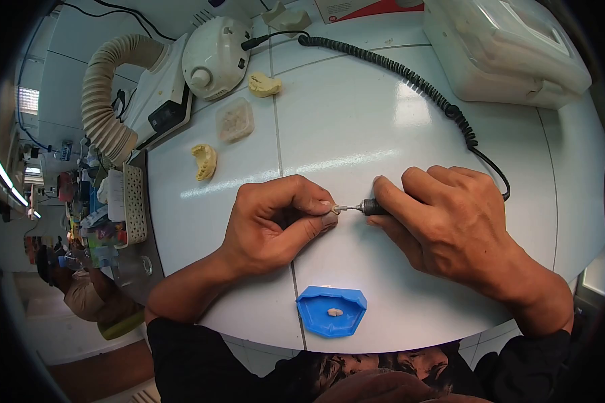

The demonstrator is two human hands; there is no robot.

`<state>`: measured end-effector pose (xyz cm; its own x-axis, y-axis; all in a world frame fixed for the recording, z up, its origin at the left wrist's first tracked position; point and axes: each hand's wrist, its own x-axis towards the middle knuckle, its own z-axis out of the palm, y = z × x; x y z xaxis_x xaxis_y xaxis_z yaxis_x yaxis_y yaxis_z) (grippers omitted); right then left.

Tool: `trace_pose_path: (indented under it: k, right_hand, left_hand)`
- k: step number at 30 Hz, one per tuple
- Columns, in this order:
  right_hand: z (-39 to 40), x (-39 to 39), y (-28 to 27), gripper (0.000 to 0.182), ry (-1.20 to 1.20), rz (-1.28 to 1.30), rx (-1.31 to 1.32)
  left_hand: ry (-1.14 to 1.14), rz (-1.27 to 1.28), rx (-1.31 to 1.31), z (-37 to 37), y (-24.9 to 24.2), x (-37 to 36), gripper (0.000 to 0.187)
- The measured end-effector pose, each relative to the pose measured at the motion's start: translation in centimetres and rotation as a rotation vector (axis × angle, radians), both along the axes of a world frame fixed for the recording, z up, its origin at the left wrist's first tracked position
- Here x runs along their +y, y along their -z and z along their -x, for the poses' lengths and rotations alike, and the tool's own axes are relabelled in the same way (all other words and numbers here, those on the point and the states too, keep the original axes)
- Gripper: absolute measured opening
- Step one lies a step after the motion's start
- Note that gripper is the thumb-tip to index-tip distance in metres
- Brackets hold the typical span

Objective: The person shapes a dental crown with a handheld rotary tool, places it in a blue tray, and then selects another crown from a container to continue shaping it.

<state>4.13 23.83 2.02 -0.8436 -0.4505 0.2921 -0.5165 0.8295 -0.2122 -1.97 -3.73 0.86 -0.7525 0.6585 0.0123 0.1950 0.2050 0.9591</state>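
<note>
Between thumb and index finger, my left hand (275,218) pinches a small tooth-coloured piece (336,209), mostly hidden by the fingertips. My right hand (450,221) is wrapped round a black rotary handpiece (372,206), its thin metal bur pointing left and meeting the small piece. A coiled black cord (396,67) runs from the handpiece side up to a white control unit (216,57). Below the hands, near the table's front edge, a blue tray (316,328) holds a small pale piece (335,312).
Two yellowish dental casts (205,162) (265,84) and a small clear box (235,121) lie at the upper left. Behind them stands a ribbed hose (101,87). A large plastic case (504,54) is at the upper right. Another person (91,292) sits far left.
</note>
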Motion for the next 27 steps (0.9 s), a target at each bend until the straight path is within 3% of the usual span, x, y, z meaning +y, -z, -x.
trace_pose_path:
  k: [27]
  right_hand:
    - [-0.09,0.06,0.31,0.03,0.003,-0.01,0.006]
  left_hand:
    - [-0.007,0.001,-0.008,-0.04,-0.05,0.08,0.013]
